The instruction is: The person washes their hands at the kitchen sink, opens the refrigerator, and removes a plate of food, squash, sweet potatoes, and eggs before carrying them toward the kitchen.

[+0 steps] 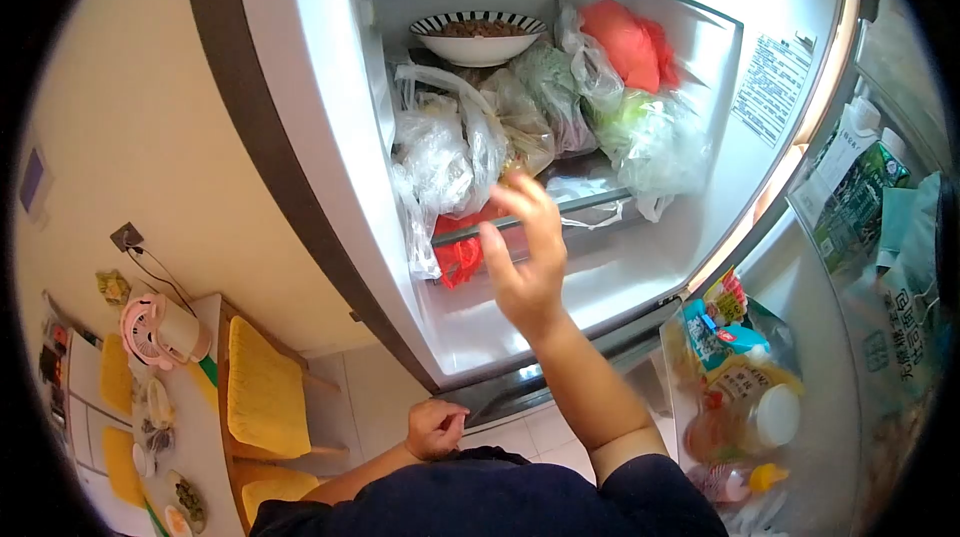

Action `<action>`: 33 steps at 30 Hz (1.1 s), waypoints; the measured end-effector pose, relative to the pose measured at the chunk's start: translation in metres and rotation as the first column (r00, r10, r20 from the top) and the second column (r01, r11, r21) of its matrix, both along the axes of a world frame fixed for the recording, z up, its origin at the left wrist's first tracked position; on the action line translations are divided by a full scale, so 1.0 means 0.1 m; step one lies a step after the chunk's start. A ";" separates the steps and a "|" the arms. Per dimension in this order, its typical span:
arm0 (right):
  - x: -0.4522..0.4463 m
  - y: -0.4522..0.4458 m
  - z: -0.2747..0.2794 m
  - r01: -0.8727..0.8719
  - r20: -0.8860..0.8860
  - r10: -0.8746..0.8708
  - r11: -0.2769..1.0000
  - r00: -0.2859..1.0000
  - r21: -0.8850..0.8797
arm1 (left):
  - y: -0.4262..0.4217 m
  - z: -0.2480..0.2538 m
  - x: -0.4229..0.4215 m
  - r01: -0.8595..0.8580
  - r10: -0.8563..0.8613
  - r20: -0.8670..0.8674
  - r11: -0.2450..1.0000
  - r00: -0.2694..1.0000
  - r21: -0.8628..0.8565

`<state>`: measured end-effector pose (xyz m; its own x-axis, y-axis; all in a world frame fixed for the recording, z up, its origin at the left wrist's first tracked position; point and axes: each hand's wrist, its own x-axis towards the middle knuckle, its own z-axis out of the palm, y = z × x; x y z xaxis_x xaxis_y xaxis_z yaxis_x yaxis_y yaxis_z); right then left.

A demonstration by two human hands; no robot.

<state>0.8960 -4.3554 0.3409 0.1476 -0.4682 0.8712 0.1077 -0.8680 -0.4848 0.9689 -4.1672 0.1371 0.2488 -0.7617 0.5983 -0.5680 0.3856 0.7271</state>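
Note:
My right hand (530, 262) reaches into the open fridge, thumb and fingers spread, nothing between them; its fingertips are slightly blurred. Just beyond it is a clear plastic bag (437, 152) with knotted handles; whether the fingers touch it I cannot tell. A red plastic bag (462, 259) pokes out beneath, at the shelf's front edge. Behind these are a bag of dark greens (552, 87), a bag of pale green vegetables (655, 137) and a red bag (625, 42). My left hand (437, 429) hangs low outside the fridge, fingers curled, with nothing visible in them.
A striped bowl (478, 49) of brown food stands at the back of the shelf. On the right, the open door's bins hold cartons (865, 187) and a white-lidded jar (775, 417). Yellow chairs (265, 387) and a dining table (205, 427) stand at left.

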 end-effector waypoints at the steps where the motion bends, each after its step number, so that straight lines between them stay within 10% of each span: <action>1: 0.05 0.00 0.08 -0.029 -0.028 0.030 0.999 0.999 0.036 | -0.01 0.02 0.00 0.009 -0.009 0.004 1.000 1.000 -0.008; 6: 0.56 -0.15 -0.03 0.039 -0.515 -0.183 0.960 0.837 -0.278 | -0.04 0.03 0.05 0.081 -0.080 0.061 0.997 0.995 -0.003; 11: 0.65 -0.22 0.09 0.076 -0.564 -0.311 0.913 0.765 -0.400 | -0.08 0.01 0.10 0.173 -0.171 0.074 0.985 0.983 -0.024; 20: -0.04 -0.21 -0.14 0.118 -0.194 -0.184 0.944 0.964 -0.307 | -0.11 -0.01 0.18 0.346 -0.329 -0.125 0.926 0.936 0.151; 24: -0.33 -0.91 0.00 0.220 -0.078 -0.206 0.928 0.975 0.302 | -0.11 0.27 0.14 0.404 -0.258 -0.351 0.794 0.900 0.454; 29: -0.27 -1.74 -0.07 0.552 -0.319 -0.542 0.831 0.777 -0.069 | -0.31 0.59 -0.11 0.496 -0.345 -0.398 0.777 0.850 0.387; 33: -0.25 -1.87 0.04 0.536 -0.279 -0.515 0.844 0.811 -0.001 | -0.45 0.69 -0.24 0.477 -0.347 -0.387 0.818 0.854 0.320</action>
